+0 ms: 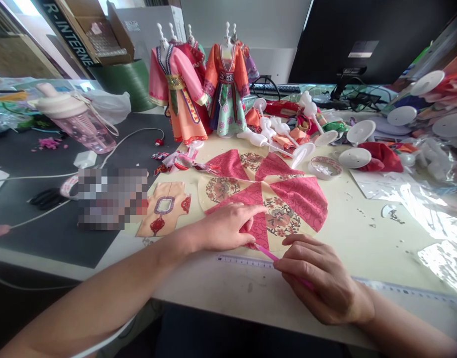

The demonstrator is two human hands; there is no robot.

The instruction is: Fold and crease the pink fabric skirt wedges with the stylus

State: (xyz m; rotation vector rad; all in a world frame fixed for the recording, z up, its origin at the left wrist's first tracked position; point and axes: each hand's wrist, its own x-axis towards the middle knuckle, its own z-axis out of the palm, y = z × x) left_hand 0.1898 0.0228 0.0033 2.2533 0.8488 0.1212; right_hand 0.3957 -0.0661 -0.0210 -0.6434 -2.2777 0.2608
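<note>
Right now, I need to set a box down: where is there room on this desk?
The cream desktop shows bare between the pink-and-cream fabric circle and the crumpled clear plastic. The dark mat shows bare below the pink water bottle. It's crowded behind, around the dressed doll mannequins and white stand bases.

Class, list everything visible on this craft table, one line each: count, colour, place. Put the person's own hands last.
dressed doll stands: at least two, pink and orange, back of table
water bottle: one, pink, on the mat at left
mat: one, dark, left
fabric panel: one, pink and cream, centre
bodice piece: one, cream with red, left of the fabric panel
ruler: one, pale, near the front edge
stand bases: several, white, right
tape roll: one, white and pink, behind the fabric panel
monitor: one, black, back right
left hand: one, on the fabric panel
right hand: one, holding a pink stick
</note>
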